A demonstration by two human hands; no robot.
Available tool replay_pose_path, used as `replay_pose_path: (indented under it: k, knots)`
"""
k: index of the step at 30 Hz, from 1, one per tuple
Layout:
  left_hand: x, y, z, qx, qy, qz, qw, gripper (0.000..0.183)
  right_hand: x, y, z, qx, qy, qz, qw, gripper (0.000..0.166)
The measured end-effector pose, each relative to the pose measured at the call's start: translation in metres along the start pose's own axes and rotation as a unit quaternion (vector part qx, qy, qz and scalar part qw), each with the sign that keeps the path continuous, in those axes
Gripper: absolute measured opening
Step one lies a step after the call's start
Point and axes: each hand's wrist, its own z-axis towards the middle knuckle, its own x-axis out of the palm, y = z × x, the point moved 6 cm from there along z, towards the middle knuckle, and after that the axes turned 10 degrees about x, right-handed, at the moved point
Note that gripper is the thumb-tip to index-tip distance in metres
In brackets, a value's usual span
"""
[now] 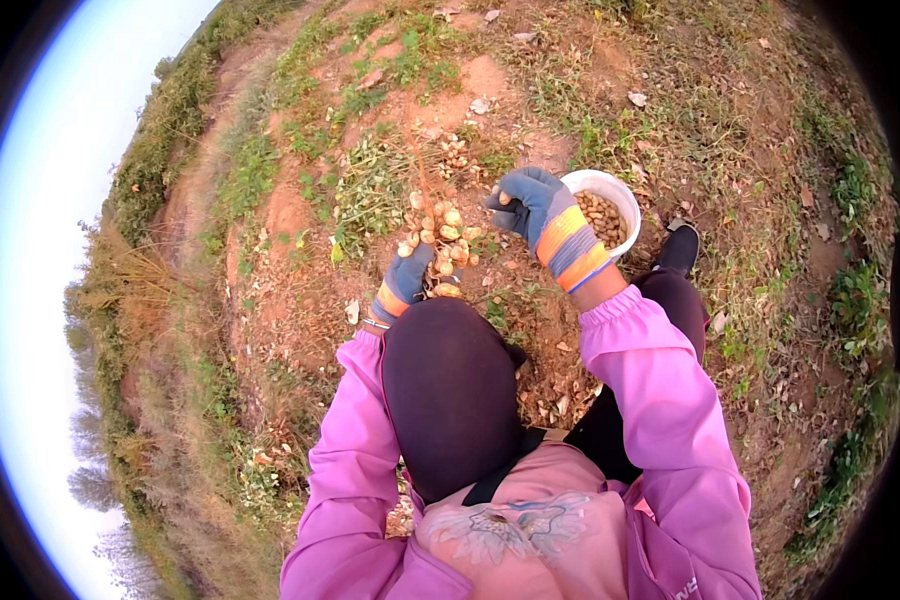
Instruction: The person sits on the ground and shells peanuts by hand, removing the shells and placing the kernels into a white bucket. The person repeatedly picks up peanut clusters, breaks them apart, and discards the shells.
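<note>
A cluster of unshelled peanuts [450, 232] hangs together on its plant, pale tan with soil on the shells. My left hand [407, 276], in a grey-and-orange work glove, grips the plant from below; my knee hides part of that hand. To the right of the cluster is my right hand [529, 204], gloved the same way, fingers curled in. A small pale thing, apparently a peanut [504, 198], shows between its thumb and fingers. Just beyond that wrist stands a white plastic bucket [634, 217] partly filled with loose peanuts [601, 219].
Another bunch of peanuts [456, 154] lies on the soil ahead, beside pulled peanut plants [375, 184]. My bent knee [450, 390] rises close to my left hand. My shoe [679, 247] is right of the bucket. Dry leaves and weeds cover the reddish ground.
</note>
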Motion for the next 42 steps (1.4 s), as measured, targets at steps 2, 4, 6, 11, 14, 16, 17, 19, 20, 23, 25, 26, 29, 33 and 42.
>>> replay_pose_path:
  k: [2,4,6,11,14,16,17,19,20,23,25,26,29,33,42]
  knots:
    - [-0.006,0.004,0.006,0.028,-0.036,0.016,0.999,0.058,0.006,-0.018,0.002,0.039,0.053,-0.027,0.997,0.01]
    - [-0.002,0.003,0.006,0.054,-0.058,0.037,0.996,0.06,0.016,-0.026,0.0,0.069,0.131,-0.057,0.987,0.017]
    - [-0.006,0.005,0.003,0.016,-0.041,0.053,0.998,0.06,0.027,-0.024,-0.009,0.076,0.171,-0.035,0.982,0.018]
    - [0.001,0.005,-0.001,0.005,-0.07,0.091,0.993,0.058,0.037,-0.023,-0.011,0.049,0.223,-0.046,0.972,0.025]
    - [0.0,0.002,-0.004,-0.011,-0.051,0.096,0.994,0.055,0.029,-0.024,-0.001,0.032,0.155,-0.065,0.985,0.028]
    - [0.003,0.003,-0.002,-0.029,-0.05,0.096,0.994,0.052,0.023,-0.025,0.004,0.017,0.106,-0.052,0.993,0.026]
    - [-0.001,0.003,0.0,-0.016,-0.05,0.104,0.993,0.052,0.022,-0.026,0.006,0.009,0.082,-0.045,0.996,0.025]
    - [0.007,0.004,0.008,0.007,-0.048,0.12,0.992,0.053,0.018,-0.027,0.011,-0.028,0.054,0.004,0.998,0.024]
    - [0.007,0.007,0.008,0.013,-0.082,0.115,0.99,0.052,0.014,-0.027,0.013,-0.046,0.04,0.029,0.998,0.024]
    - [0.003,0.005,0.005,-0.049,-0.057,0.097,0.992,0.037,0.012,-0.024,0.014,-0.059,-0.042,-0.032,0.997,0.022]
    - [0.021,0.0,0.003,-0.007,-0.074,0.072,0.995,0.043,-0.028,0.006,0.03,-0.069,-0.101,0.018,0.992,0.021]
    - [0.03,0.0,0.006,0.009,-0.076,0.058,0.995,0.047,-0.052,0.029,0.031,-0.093,-0.169,-0.032,0.981,0.02]
    - [0.003,-0.003,0.0,0.024,-0.112,0.114,0.987,0.046,-0.069,0.067,0.038,-0.147,-0.276,-0.266,0.912,0.029]
    - [-0.02,0.002,0.003,0.062,-0.085,0.228,0.968,0.046,-0.099,0.086,0.042,-0.124,-0.348,-0.539,0.757,0.052]
    - [-0.015,-0.005,0.003,0.055,-0.127,0.143,0.98,0.037,-0.014,0.004,0.005,-0.134,-0.005,-0.437,0.89,0.022]
